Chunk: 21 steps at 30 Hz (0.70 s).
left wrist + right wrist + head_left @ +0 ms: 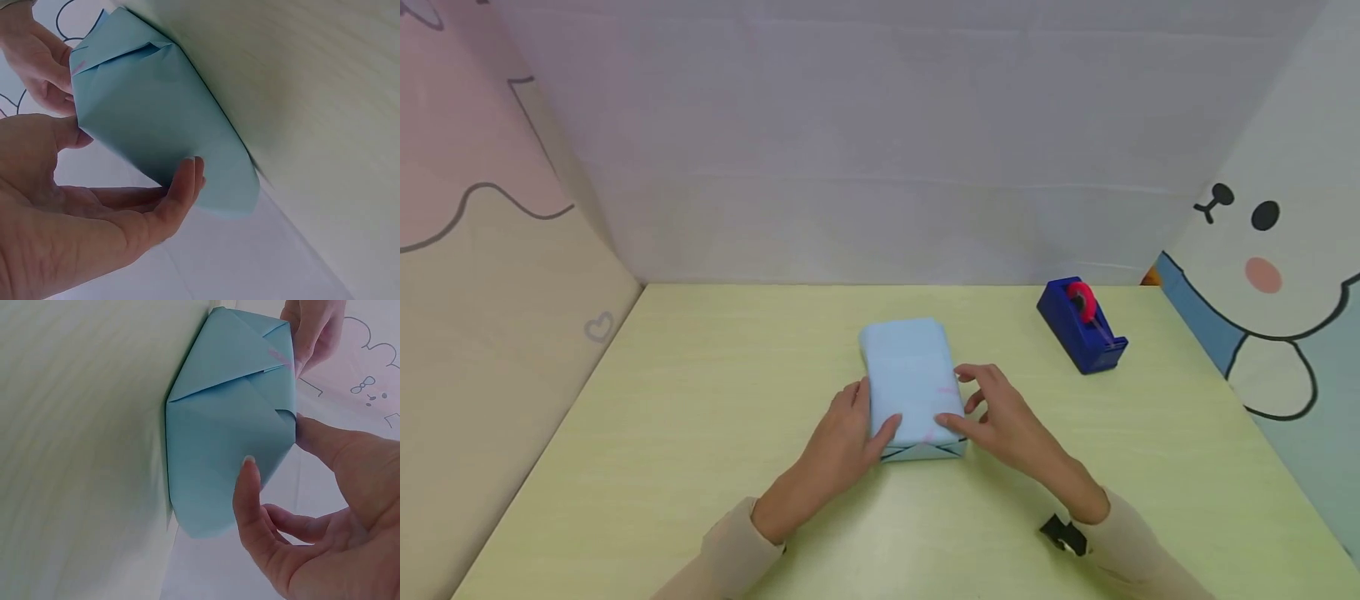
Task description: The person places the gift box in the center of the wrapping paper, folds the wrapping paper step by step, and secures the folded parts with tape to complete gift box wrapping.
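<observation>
A light blue paper-wrapped package (913, 375) lies flat on the table, its folded end facing me. My left hand (844, 433) grips its left side, thumb on the top near the front corner and fingers along the side. At the right side, my right hand (1000, 417) holds it with the thumb at the top edge and bent fingers by the side wall. Overlapping triangular flaps show on the package end (134, 100) in the left wrist view. The right wrist view shows a fingertip (249, 461) against the blue paper.
A blue tape dispenser (1081, 327) with a red-cored roll stands at the back right of the pale yellow table (715, 375). A plain wall sheet (880, 150) rises behind, and printed cartoon sheets (1262, 275) flank both sides.
</observation>
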Each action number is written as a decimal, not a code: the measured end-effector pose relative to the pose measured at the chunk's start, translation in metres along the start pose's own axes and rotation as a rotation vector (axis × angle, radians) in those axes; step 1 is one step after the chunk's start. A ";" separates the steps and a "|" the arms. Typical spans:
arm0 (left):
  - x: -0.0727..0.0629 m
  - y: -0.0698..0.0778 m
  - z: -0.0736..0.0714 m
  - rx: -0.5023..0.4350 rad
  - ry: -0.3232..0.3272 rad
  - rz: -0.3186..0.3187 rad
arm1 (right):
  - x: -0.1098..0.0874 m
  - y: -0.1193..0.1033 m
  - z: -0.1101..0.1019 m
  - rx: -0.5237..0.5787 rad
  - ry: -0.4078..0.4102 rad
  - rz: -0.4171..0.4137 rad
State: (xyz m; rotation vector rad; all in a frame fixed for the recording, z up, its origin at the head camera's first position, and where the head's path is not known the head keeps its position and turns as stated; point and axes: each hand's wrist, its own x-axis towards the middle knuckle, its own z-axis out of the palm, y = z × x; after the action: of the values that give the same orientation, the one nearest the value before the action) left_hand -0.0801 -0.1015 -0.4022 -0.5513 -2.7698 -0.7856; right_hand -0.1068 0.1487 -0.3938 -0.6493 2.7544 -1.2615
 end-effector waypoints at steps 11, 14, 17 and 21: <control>0.005 -0.003 -0.007 -0.263 -0.222 -0.138 | -0.001 -0.001 -0.005 0.060 -0.136 0.125; 0.005 -0.005 -0.012 -0.328 -0.284 -0.138 | 0.000 -0.001 -0.005 0.070 -0.170 0.127; 0.006 -0.009 -0.018 -0.391 -0.369 -0.102 | 0.000 0.000 -0.006 0.073 -0.179 0.122; 0.004 -0.013 -0.016 -0.360 -0.422 -0.047 | -0.001 0.000 -0.006 0.076 -0.181 0.131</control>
State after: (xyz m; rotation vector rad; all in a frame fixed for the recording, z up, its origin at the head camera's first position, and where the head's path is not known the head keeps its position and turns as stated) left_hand -0.0878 -0.1192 -0.3932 -0.8001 -3.0369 -1.3314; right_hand -0.1076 0.1533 -0.3900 -0.5375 2.5451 -1.2089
